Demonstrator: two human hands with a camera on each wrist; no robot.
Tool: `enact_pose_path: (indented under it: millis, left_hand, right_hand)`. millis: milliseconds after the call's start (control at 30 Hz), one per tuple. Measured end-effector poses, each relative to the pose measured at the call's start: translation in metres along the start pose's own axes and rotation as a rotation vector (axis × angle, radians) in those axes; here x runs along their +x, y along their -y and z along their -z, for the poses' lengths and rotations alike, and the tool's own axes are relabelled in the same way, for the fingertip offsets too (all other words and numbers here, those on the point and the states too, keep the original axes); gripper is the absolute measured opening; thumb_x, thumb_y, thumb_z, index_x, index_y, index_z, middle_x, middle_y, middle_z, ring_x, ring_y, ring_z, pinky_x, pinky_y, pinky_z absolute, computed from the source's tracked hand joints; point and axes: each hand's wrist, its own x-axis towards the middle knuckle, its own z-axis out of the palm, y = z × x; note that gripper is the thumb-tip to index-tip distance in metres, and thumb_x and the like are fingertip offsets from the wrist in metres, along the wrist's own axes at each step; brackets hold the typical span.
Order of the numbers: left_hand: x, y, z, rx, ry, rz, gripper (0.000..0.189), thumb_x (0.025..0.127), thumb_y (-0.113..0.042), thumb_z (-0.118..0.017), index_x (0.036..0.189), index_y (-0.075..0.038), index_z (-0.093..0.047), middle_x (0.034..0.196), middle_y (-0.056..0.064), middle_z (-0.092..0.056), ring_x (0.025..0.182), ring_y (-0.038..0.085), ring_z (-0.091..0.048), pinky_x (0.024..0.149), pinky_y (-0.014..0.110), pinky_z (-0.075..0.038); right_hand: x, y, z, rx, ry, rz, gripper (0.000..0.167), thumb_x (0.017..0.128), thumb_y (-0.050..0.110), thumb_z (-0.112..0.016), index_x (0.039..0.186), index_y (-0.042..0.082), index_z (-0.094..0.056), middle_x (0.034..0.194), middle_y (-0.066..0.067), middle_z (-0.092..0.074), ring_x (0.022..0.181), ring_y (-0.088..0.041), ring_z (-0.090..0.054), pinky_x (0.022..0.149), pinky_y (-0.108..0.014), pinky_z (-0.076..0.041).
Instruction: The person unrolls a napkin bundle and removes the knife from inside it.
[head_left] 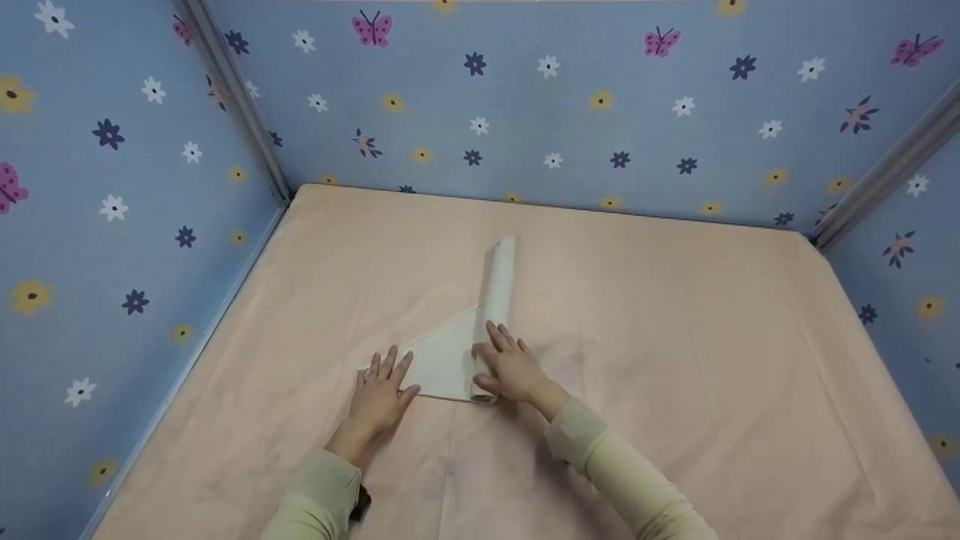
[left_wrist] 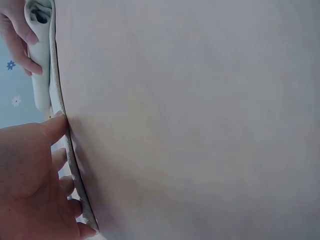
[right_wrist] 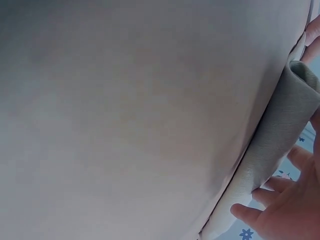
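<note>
A pale, whitish cloth [head_left: 442,364] lies on the table, its right side rolled into a narrow tube [head_left: 500,281] that points away from me. The unrolled part tapers toward the left. My left hand [head_left: 380,397] rests with spread fingers on that left end, thumb along the near edge. On the near half of the tube lies my right hand [head_left: 516,371], its fingers extended over the roll. The right wrist view shows the roll's open end [right_wrist: 302,75] beside the right hand [right_wrist: 285,210]. In the left wrist view the left hand [left_wrist: 35,175] touches the cloth's edge.
The table [head_left: 675,360] is covered by a peach-coloured, slightly creased cloth. Blue panels [head_left: 525,97] with flowers and butterflies stand behind it and at both sides, with grey posts [head_left: 240,97] at the corners. A dark object [head_left: 361,504] sits at the left cuff.
</note>
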Motion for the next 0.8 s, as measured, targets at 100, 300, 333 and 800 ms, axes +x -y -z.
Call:
enact_pose_path:
  millis: [100, 300, 333, 800]
  left_hand:
    - [0.000, 0.000, 0.001, 0.009, 0.001, 0.005, 0.056, 0.092, -0.037, -0.044, 0.139, -0.009, -0.029, 0.145, 0.018, -0.016, 0.129, 0.043, -0.010, 0.099, 0.060, -0.011]
    - [0.000, 0.000, 0.002, 0.005, -0.011, -0.011, 0.056, 0.092, -0.037, -0.044, 0.139, -0.009, -0.029, 0.144, 0.018, -0.017, 0.129, 0.043, -0.010, 0.098, 0.061, -0.011]
    - [0.000, -0.001, 0.002, 0.000, -0.012, -0.012, 0.056, 0.092, -0.037, -0.044, 0.139, -0.009, -0.029, 0.144, 0.018, -0.017, 0.129, 0.043, -0.010, 0.098, 0.061, -0.011]
    - [0.000, -0.001, 0.001, -0.003, 0.013, 0.019, 0.058, 0.092, -0.040, -0.041, 0.140, -0.011, -0.027, 0.145, 0.016, -0.014, 0.130, 0.042, -0.008, 0.099, 0.060, -0.009]
  right_hand:
    - [-0.001, -0.003, -0.001, 0.007, -0.020, 0.016, 0.051, 0.087, 0.041, -0.053, 0.128, 0.012, -0.045, 0.144, -0.019, -0.017, 0.130, -0.034, -0.017, 0.095, -0.055, -0.029]
    - [-0.005, -0.009, 0.002, 0.036, -0.028, 0.020, 0.050, 0.086, 0.040, -0.054, 0.127, 0.013, -0.045, 0.144, -0.018, -0.019, 0.130, -0.033, -0.019, 0.096, -0.054, -0.028]
    - [-0.006, -0.010, 0.003, 0.042, -0.028, 0.022, 0.050, 0.086, 0.040, -0.055, 0.127, 0.013, -0.046, 0.144, -0.018, -0.019, 0.130, -0.033, -0.019, 0.096, -0.054, -0.028]
    - [-0.016, -0.020, 0.008, 0.121, -0.086, 0.084, 0.049, 0.085, 0.038, -0.057, 0.124, 0.010, -0.047, 0.141, -0.024, -0.022, 0.126, -0.032, -0.029, 0.093, -0.056, -0.031]
